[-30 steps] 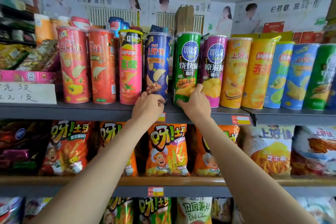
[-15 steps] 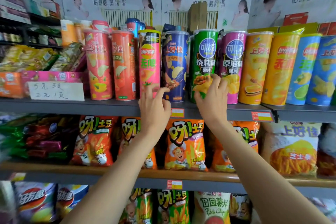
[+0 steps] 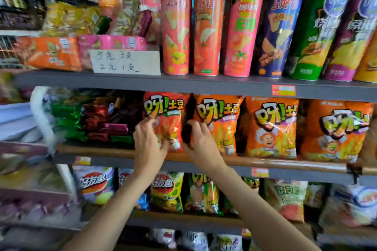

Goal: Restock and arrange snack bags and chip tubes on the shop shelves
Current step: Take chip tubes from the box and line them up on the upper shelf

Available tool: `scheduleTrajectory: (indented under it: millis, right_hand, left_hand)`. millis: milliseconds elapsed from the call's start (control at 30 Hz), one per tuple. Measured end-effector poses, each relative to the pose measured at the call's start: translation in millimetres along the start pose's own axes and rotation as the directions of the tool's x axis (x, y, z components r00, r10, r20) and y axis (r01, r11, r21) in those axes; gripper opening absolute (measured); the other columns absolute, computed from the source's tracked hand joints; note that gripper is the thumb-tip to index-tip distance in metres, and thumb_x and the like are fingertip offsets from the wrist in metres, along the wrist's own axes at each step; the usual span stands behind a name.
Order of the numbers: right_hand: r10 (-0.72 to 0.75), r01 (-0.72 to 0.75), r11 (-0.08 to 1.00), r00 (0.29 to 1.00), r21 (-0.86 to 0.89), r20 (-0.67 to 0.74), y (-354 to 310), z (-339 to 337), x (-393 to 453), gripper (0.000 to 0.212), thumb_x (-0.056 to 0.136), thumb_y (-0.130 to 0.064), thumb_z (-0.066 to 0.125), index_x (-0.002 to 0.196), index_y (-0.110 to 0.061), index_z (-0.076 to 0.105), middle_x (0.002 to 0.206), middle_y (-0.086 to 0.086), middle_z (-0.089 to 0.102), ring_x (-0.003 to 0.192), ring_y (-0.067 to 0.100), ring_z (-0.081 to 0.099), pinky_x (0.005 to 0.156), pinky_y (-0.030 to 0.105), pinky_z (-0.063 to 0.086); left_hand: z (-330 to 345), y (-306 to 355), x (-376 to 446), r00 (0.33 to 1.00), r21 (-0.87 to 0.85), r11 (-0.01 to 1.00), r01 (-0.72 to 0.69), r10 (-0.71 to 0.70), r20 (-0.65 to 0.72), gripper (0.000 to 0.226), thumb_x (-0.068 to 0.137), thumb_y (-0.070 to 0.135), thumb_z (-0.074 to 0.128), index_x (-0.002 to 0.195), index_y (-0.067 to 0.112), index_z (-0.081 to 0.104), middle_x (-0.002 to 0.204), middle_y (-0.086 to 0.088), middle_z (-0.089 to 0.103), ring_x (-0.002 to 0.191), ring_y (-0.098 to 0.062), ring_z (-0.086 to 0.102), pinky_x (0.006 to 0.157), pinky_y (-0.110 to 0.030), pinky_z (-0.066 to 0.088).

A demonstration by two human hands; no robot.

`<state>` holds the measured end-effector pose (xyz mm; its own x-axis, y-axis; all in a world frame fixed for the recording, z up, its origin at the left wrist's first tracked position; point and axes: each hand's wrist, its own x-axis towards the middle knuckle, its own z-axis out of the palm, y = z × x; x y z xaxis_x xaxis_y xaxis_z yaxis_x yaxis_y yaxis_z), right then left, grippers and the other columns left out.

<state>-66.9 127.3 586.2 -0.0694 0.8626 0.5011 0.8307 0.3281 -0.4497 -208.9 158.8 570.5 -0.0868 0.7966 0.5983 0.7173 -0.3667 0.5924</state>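
A person's left hand (image 3: 148, 144) and right hand (image 3: 201, 141) work the middle shelf (image 3: 285, 164), each with curled fingers at the front of an orange snack bag (image 3: 166, 120), (image 3: 219, 122). Blur makes it hard to say whether either grip is closed. Squaring each bag upright, label forward, beside its neighbours would likely serve best. Chip tubes (image 3: 176, 26) stand directly above the fingertips.

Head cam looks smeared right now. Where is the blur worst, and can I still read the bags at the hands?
Head view: motion blur is heaviest along the left edge and lower left, where the packs smear. The chip tubes lean outward from wide-angle distortion. The orange snack bags show plastic glare, but their print stays readable. Left hand and right hand are fairly sharp. The handwritten price card is legible.
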Motion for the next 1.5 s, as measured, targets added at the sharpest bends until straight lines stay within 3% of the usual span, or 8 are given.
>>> scheduleTrajectory:
  millis: [300,467,667,767,900,1200,1333,1500]
  right_hand:
    - [0.240,-0.208,0.929,0.968,-0.306,0.072,-27,50,51,0.100,0.087,-0.013,0.064,0.145,-0.044,-0.010,0.153,0.007,-0.029,0.132,0.041,0.033,0.084,0.040,0.050]
    - [0.307,-0.287,0.931,0.950,-0.224,0.062,-17,56,65,0.108,0.084,-0.003,0.066,0.144,-0.042,-0.014,0.154,0.024,-0.005,0.093,0.037,0.063,0.076,0.037,0.050]
    - [0.301,-0.290,0.861,0.953,-0.418,-0.042,-28,55,64,0.094,0.083,0.003,0.058,0.150,-0.025,-0.003,0.149,0.022,0.005,0.120,0.038,0.043,0.086,0.040,0.049]
    - [0.069,-0.120,0.907,0.988,-0.405,-0.140,-63,63,65,0.052,0.088,-0.010,0.056,0.136,-0.009,0.035,0.142,0.020,0.020,0.123,0.036,0.037,0.075,0.034,0.050]
    - [-0.229,0.188,0.952,0.961,-0.241,-0.157,-101,96,79,0.033,0.079,-0.009,0.064,0.111,-0.003,0.059,0.120,0.023,0.049,0.101,0.043,0.053,0.069,0.042,0.054]
    - [-0.225,0.180,0.894,0.972,-0.411,-0.062,-106,155,103,0.059,0.049,0.006,0.083,0.103,-0.010,0.065,0.092,0.011,0.063,0.086,0.034,0.060,0.044,0.029,0.051]
    - [-0.157,0.149,0.900,0.987,-0.410,0.013,-102,157,111,0.063,0.077,0.012,0.059,0.134,-0.007,0.042,0.129,0.015,0.045,0.120,0.034,0.038,0.083,0.036,0.052]
    - [-0.289,0.211,0.894,0.946,-0.395,-0.149,-91,165,82,0.047,0.062,0.007,0.072,0.102,-0.007,0.054,0.103,0.020,0.058,0.081,0.035,0.055,0.061,0.039,0.051]
  left_hand:
    - [-1,-69,27,0.928,0.041,0.998,-0.046,0.027,0.372,0.097,0.086,0.018,0.065,0.146,0.038,-0.009,0.136,-0.017,0.042,0.106,-0.030,0.058,0.078,-0.036,0.051]
    - [16,-71,38,0.933,0.175,0.976,-0.131,0.061,0.356,0.095,0.088,0.019,0.062,0.146,0.038,-0.012,0.112,-0.016,0.055,0.089,-0.028,0.059,0.067,-0.027,0.043]
    - [13,-73,43,0.885,0.173,0.964,-0.202,0.104,0.454,0.092,0.091,0.026,0.057,0.143,0.040,-0.017,0.126,-0.018,0.048,0.101,-0.030,0.056,0.073,-0.029,0.047]
    - [-13,-80,40,0.896,0.231,0.929,-0.288,0.177,0.407,0.067,0.093,0.028,0.051,0.148,0.031,0.013,0.146,-0.015,0.030,0.124,-0.030,0.044,0.086,-0.037,0.053]
    - [-62,-128,39,0.882,0.120,0.874,-0.471,0.468,0.058,0.033,0.084,0.015,0.040,0.107,0.007,0.063,0.111,-0.009,0.054,0.098,-0.025,0.057,0.067,-0.031,0.056]
    - [-87,-193,71,0.943,0.304,0.894,-0.330,0.328,0.058,0.050,0.074,-0.006,0.065,0.123,0.001,0.055,0.124,-0.016,0.052,0.110,-0.034,0.050,0.094,-0.045,0.046]
    - [-77,-195,86,0.954,0.312,0.901,-0.300,0.286,0.091,0.043,0.075,-0.004,0.068,0.117,-0.001,0.059,0.117,-0.018,0.058,0.107,-0.040,0.053,0.089,-0.045,0.048]
    - [-73,-201,92,0.966,0.351,0.900,-0.257,0.251,0.064,0.022,0.074,-0.004,0.069,0.094,0.002,0.062,0.095,-0.016,0.059,0.093,-0.038,0.055,0.068,-0.042,0.054]
